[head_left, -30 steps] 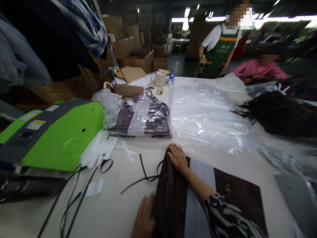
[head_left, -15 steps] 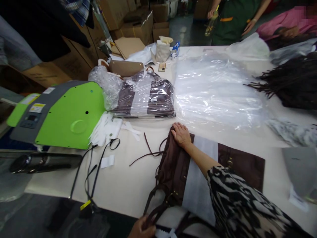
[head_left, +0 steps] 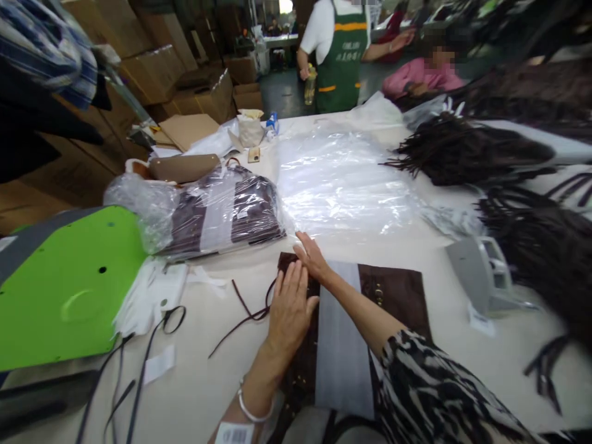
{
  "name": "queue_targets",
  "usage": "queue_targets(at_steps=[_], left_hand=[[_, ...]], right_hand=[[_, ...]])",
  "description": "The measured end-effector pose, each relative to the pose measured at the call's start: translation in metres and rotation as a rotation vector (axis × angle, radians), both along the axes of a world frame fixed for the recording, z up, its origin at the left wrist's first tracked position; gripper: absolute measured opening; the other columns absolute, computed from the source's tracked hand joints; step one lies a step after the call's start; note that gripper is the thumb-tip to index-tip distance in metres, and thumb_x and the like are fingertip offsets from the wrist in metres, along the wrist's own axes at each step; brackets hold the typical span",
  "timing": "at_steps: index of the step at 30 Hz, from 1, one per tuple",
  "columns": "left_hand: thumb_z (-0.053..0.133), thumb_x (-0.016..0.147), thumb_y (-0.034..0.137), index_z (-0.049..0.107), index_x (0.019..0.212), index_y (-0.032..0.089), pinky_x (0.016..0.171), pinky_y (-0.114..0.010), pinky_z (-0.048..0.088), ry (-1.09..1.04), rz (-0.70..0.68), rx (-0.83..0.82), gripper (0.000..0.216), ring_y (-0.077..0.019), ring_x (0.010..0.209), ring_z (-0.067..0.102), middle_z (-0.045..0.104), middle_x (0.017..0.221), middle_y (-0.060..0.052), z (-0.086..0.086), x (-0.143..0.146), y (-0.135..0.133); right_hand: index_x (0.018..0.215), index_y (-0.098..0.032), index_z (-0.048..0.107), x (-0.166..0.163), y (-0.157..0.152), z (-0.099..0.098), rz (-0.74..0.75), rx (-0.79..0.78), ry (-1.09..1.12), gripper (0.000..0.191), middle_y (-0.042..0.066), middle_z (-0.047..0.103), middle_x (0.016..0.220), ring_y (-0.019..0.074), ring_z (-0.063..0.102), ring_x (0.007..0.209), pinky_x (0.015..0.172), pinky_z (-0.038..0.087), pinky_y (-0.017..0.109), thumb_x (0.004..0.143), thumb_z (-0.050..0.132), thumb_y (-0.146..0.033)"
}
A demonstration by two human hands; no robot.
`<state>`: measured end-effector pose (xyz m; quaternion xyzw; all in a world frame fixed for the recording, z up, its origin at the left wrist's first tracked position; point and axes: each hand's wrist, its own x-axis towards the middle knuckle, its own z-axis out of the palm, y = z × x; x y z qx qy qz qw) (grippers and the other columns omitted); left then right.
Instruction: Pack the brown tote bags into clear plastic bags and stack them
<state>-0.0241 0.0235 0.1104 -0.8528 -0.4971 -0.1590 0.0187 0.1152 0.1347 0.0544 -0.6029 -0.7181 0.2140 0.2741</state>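
Note:
A dark brown bag (head_left: 398,295) with a white paper band (head_left: 341,345) round its middle lies flat on the white table (head_left: 217,370) in front of me. My left hand (head_left: 289,308) lies flat, fingers stretched out, on the bag's left end. My right hand (head_left: 312,258) presses flat on the bag's far left corner, fingers extended. Thin brown cords (head_left: 240,308) trail from the bag to the left.
A bagged brown bag (head_left: 222,209) sits beyond, beside a stack of clear plastic bags (head_left: 342,182). A green machine (head_left: 60,283) stands at left with black straps (head_left: 139,364). Dark fringed piles (head_left: 467,151) lie at right. Two people stand at the table's far end.
My left hand has come up from the bag's handles at the table edge and now lies flat on the bag's left end. The view has swung left and up.

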Motion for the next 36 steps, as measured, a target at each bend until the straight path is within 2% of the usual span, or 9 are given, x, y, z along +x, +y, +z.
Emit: queue_targets(at_steps=[4, 7, 11, 15, 21, 27, 29, 32, 36], left_hand=[[0.042, 0.097, 0.04, 0.042, 0.145, 0.008, 0.109, -0.054, 0.041, 0.033, 0.144, -0.004, 0.058, -0.032, 0.139, 0.043, 0.047, 0.148, -0.022, -0.104, -0.036, 0.015], [0.04, 0.098, 0.044, 0.037, 0.149, 0.01, 0.113, -0.055, 0.036, 0.036, 0.15, -0.035, 0.062, -0.0317, 0.143, 0.036, 0.041, 0.153, -0.02, -0.138, -0.057, 0.016], [0.033, 0.099, 0.044, 0.034, 0.151, 0.01, 0.116, -0.055, 0.03, 0.052, 0.154, -0.06, 0.062, -0.0307, 0.145, 0.033, 0.039, 0.154, -0.02, -0.135, -0.057, 0.015], [0.031, 0.098, 0.045, 0.029, 0.153, 0.012, 0.118, -0.054, 0.026, 0.06, 0.165, -0.105, 0.064, -0.0297, 0.145, 0.032, 0.036, 0.156, -0.018, -0.132, -0.053, 0.018], [0.028, 0.099, 0.046, 0.032, 0.152, 0.008, 0.119, -0.052, 0.023, 0.067, 0.212, -0.137, 0.065, -0.0296, 0.146, 0.03, 0.035, 0.156, -0.019, -0.124, -0.044, 0.019], [0.028, 0.101, 0.043, 0.033, 0.151, 0.009, 0.117, -0.056, 0.023, 0.131, 0.304, -0.171, 0.061, -0.0306, 0.145, 0.032, 0.036, 0.156, -0.019, -0.112, -0.034, 0.012], [0.027, 0.101, 0.042, 0.033, 0.151, 0.009, 0.117, -0.057, 0.024, 0.146, 0.303, -0.184, 0.06, -0.0312, 0.145, 0.032, 0.037, 0.155, -0.019, -0.11, -0.033, 0.01], [0.025, 0.102, 0.042, 0.032, 0.151, 0.009, 0.116, -0.058, 0.025, 0.151, 0.296, -0.181, 0.06, -0.0318, 0.145, 0.031, 0.036, 0.155, -0.02, -0.107, -0.032, 0.01], [0.025, 0.101, 0.042, 0.032, 0.151, 0.008, 0.116, -0.058, 0.025, 0.144, 0.291, -0.186, 0.061, -0.0318, 0.146, 0.029, 0.037, 0.155, -0.021, -0.102, -0.029, 0.01]], right_hand=[[0.152, -0.022, 0.033, 0.083, -0.059, 0.014, -0.164, 0.148, -0.13, 0.055, 0.007, 0.036, 0.158, 0.0221, 0.02, 0.15, 0.122, 0.013, 0.051, 0.102, 0.027, -0.045], [0.148, -0.016, 0.039, 0.149, -0.096, -0.002, -0.383, 0.143, -0.34, 0.055, 0.011, 0.039, 0.156, 0.0275, 0.021, 0.15, 0.121, 0.012, 0.056, 0.102, 0.029, -0.043], [0.141, -0.015, 0.05, 0.199, -0.104, -0.042, -0.515, 0.068, -0.499, 0.05, 0.015, 0.049, 0.148, 0.033, 0.033, 0.144, 0.117, 0.02, 0.06, 0.1, 0.036, -0.04], [0.136, -0.02, 0.056, 0.204, -0.095, -0.063, -0.507, 0.075, -0.529, 0.042, 0.011, 0.056, 0.143, 0.0304, 0.041, 0.14, 0.116, 0.022, 0.057, 0.1, 0.039, -0.035], [0.134, -0.02, 0.057, 0.201, -0.09, -0.059, -0.506, 0.054, -0.47, 0.042, 0.011, 0.056, 0.143, 0.0288, 0.043, 0.138, 0.116, 0.022, 0.054, 0.1, 0.04, -0.036], [0.131, -0.018, 0.06, 0.223, -0.083, -0.029, -0.593, -0.061, 0.034, 0.043, 0.01, 0.055, 0.144, 0.0253, 0.044, 0.138, 0.117, 0.027, 0.048, 0.093, 0.049, -0.036], [0.129, -0.017, 0.06, 0.238, -0.106, -0.012, -0.677, -0.064, 0.103, 0.044, 0.011, 0.06, 0.139, 0.0226, 0.052, 0.13, 0.111, 0.038, 0.041, 0.094, 0.045, -0.038], [0.113, -0.016, 0.067, 0.25, -0.178, 0.006, -0.813, -0.093, 0.143, 0.044, 0.011, 0.073, 0.113, 0.0224, 0.067, 0.103, 0.092, 0.051, 0.037, 0.093, 0.042, -0.047], [0.094, -0.019, 0.07, 0.231, -0.282, 0.001, -0.962, -0.364, 0.295, 0.043, 0.008, 0.076, 0.091, 0.0237, 0.069, 0.087, 0.081, 0.053, 0.035, 0.083, 0.054, -0.057]])
